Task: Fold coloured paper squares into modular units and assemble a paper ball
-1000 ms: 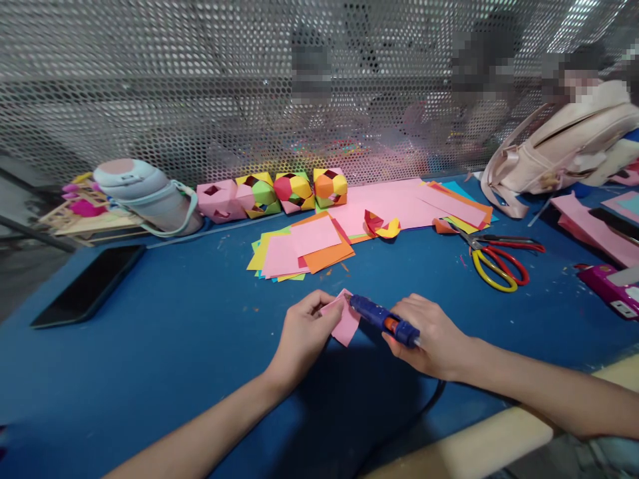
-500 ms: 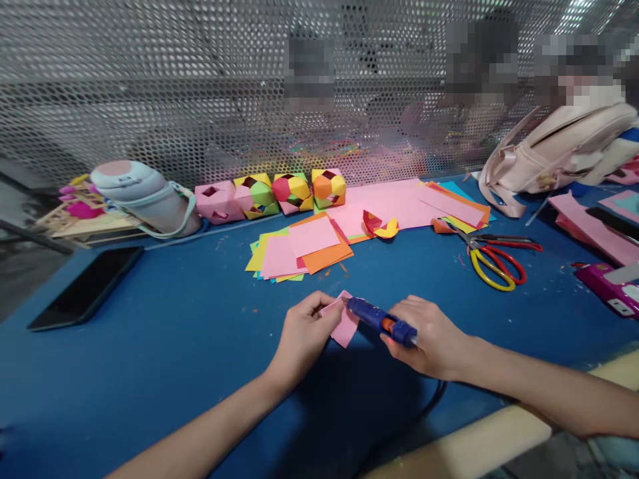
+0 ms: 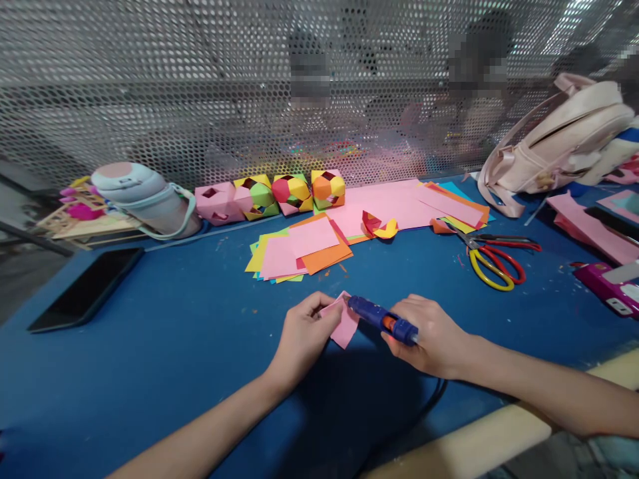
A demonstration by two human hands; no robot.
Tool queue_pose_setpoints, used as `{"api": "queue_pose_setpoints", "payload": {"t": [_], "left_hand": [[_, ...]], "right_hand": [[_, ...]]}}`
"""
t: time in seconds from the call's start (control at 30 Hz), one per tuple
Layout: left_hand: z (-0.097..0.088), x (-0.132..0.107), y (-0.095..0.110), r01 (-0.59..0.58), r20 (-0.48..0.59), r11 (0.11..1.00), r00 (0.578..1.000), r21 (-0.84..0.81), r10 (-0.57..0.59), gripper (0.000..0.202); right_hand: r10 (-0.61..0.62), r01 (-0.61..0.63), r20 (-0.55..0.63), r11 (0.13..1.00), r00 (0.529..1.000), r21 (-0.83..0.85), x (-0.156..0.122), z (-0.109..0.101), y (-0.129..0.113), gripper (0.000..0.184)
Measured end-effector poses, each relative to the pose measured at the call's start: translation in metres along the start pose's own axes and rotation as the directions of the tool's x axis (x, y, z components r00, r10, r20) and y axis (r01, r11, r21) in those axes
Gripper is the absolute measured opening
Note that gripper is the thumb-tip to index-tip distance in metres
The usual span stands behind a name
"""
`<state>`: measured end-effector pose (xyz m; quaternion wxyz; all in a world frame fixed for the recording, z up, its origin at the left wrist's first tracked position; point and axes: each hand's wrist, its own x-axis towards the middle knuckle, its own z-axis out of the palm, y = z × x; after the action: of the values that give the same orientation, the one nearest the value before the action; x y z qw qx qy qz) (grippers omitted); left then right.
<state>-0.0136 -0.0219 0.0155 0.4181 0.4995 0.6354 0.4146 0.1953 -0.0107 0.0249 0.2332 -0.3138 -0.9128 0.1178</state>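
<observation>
Between the thumb and fingers of my left hand (image 3: 308,332) is a small piece of pink paper (image 3: 345,329), pinched at its left side. My right hand (image 3: 432,336) is wrapped round a blue hot glue gun (image 3: 382,318), whose nozzle points left and meets the paper's upper edge, near my left thumb. An orange light shows on the gun's body. Its dark cord (image 3: 430,404) runs down toward the table's front edge. Whether glue is on the paper is too small to tell.
Coloured paper sheets (image 3: 299,249), folded paper cubes (image 3: 292,194) and a red-yellow folded scrap (image 3: 379,226) lie beyond my hands. Scissors (image 3: 494,266) lie right. A phone (image 3: 87,289) and a bottle (image 3: 144,199) are left. A pink backpack (image 3: 559,143) stands before the perforated metal screen (image 3: 224,100).
Almost nothing differs. Both hands, the paper and the glue gun keep their places, and the view has shifted very slightly.
</observation>
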Motion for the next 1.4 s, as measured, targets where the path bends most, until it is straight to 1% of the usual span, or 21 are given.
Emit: {"api": "queue_pose_setpoints", "payload": {"t": [0.17,0.33,0.43,0.53,0.6,0.87,0.97,1.07,1.13,1.23,1.3,1.4], "left_hand": [[-0.001,0.0,0.0,-0.016,-0.028,0.999,0.999,0.028,0.016,0.021],[-0.001,0.001,-0.001,-0.027,-0.03,1.0,0.999,0.014,0.027,0.021],[0.0,0.0,0.0,-0.018,-0.015,1.0,1.0,0.013,0.018,0.021],[0.0,0.0,0.0,-0.004,0.012,1.0,1.0,0.008,0.004,0.023],[0.0,0.0,0.0,-0.003,0.014,1.0,1.0,0.009,0.003,0.023],[0.0,0.001,0.0,-0.022,-0.022,1.0,1.0,0.016,0.022,0.022],[0.0,0.0,-0.001,-0.025,-0.045,1.0,0.999,0.0,0.025,0.02],[-0.001,-0.001,0.0,-0.033,-0.07,0.999,0.997,-0.024,0.031,0.019],[-0.001,-0.002,0.001,-0.031,-0.077,0.999,0.997,-0.031,0.029,0.02],[-0.001,-0.005,0.004,-0.014,-0.067,0.999,0.998,-0.05,0.011,0.02],[0.0,-0.008,0.004,0.007,-0.05,0.997,0.999,-0.075,-0.011,0.021],[0.002,-0.013,0.003,0.043,-0.012,0.993,0.999,-0.108,-0.044,0.021]], "right_hand": [[0.011,-0.011,-0.025,1.0,1.0,-0.021,0.0,0.0,0.001,0.011],[0.023,-0.024,-0.022,0.999,0.999,-0.04,0.001,-0.002,0.0,0.012],[0.023,-0.023,-0.023,1.0,0.999,-0.02,0.001,-0.002,-0.001,0.011],[-0.003,0.003,-0.002,1.0,1.0,0.019,0.0,-0.001,-0.002,0.008],[0.0,0.0,0.01,1.0,1.0,0.024,0.0,0.0,-0.002,0.008],[0.043,-0.043,-0.024,0.999,0.999,0.002,0.0,-0.002,0.0,0.013],[0.085,-0.084,-0.034,0.996,0.996,0.012,0.001,-0.005,-0.003,0.014],[0.132,-0.13,-0.041,0.99,0.99,0.045,0.002,-0.009,-0.004,0.019],[0.206,-0.2,-0.062,0.975,0.977,0.093,0.003,-0.01,-0.002,0.021],[0.344,-0.333,-0.068,0.933,0.937,0.135,0.005,-0.006,0.006,0.022],[0.389,-0.387,-0.044,0.92,0.92,0.059,0.008,0.0,0.014,0.024],[0.402,-0.398,-0.008,0.904,0.916,-0.157,0.012,0.006,0.024,0.03]]}}
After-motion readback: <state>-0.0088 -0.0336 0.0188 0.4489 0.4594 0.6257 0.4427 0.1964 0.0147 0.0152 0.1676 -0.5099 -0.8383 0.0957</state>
